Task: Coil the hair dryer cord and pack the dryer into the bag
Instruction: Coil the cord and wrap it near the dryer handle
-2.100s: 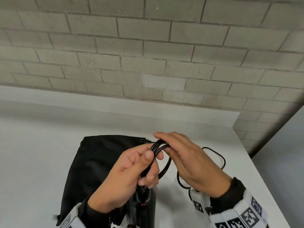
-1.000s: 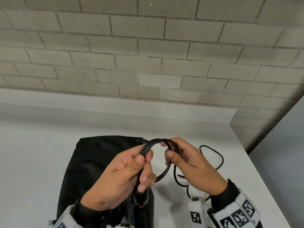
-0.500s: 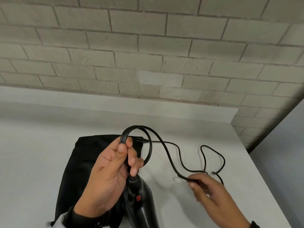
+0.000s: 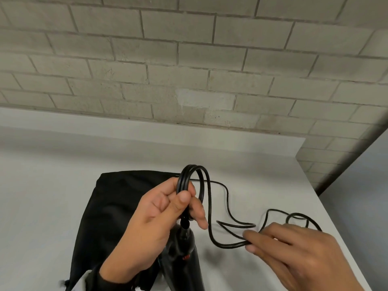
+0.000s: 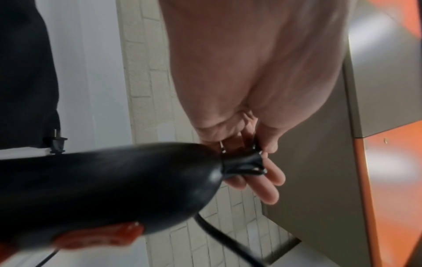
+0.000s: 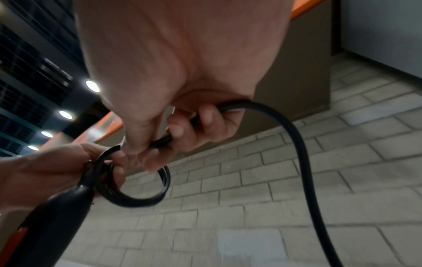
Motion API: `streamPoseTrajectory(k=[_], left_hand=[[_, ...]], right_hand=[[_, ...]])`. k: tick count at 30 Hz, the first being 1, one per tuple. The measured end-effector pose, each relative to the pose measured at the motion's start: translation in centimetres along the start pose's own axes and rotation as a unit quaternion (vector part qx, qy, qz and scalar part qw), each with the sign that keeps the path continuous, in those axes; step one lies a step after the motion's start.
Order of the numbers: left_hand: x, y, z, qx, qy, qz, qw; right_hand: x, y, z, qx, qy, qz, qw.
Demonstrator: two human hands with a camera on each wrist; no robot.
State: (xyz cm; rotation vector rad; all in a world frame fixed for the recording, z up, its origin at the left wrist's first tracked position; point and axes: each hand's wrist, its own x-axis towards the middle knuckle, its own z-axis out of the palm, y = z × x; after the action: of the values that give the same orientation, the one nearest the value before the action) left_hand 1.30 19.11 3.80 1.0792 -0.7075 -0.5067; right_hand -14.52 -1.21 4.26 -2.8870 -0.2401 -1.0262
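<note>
My left hand (image 4: pixel 188 204) holds a small coil of black cord (image 4: pixel 195 168) above the hair dryer (image 4: pixel 182 263), thumb pressed on the loops. The dryer hangs under that hand, its red switch (image 5: pixel 98 236) showing in the left wrist view. A length of cord (image 4: pixel 210 217) drops from the coil to my right hand (image 4: pixel 251 241), which pinches it low over the table. Seen from the right wrist, my fingers (image 6: pixel 178 130) curl round the cord (image 6: pixel 297 144). The black bag (image 4: pixel 117 206) lies flat behind my left hand.
Loose cord (image 4: pixel 273 211) snakes over the white table (image 4: pixel 42 196) to the right, and its plug (image 5: pixel 57 142) lies at the bag's corner. A grey block wall (image 4: pixel 189 70) stands behind. The table's right edge (image 4: pixel 344 238) is close to my right hand.
My right hand left the coil, dropped down to the right and took hold of the loose cord near the table. My left hand kept the coil and the dryer.
</note>
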Motion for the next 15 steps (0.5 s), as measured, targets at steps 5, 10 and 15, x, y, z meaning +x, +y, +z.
streamPoseTrajectory(k=[5, 10, 15], left_hand=[[-0.1, 0.2, 0.5, 0.032, -0.041, -0.012, 0.999], [-0.1, 0.6, 0.7, 0.06, -0.082, -0.032, 0.994], [0.0, 1.0, 0.7, 0.072, -0.118, -0.038, 0.99]], right_hand=[[2.2, -0.9, -1.3, 0.001, -0.013, -0.039, 0.999], [4.1, -1.0, -2.0, 0.024, -0.02, -0.034, 0.999], [5.5, -0.9, -1.9, 0.063, -0.01, -0.017, 0.998]])
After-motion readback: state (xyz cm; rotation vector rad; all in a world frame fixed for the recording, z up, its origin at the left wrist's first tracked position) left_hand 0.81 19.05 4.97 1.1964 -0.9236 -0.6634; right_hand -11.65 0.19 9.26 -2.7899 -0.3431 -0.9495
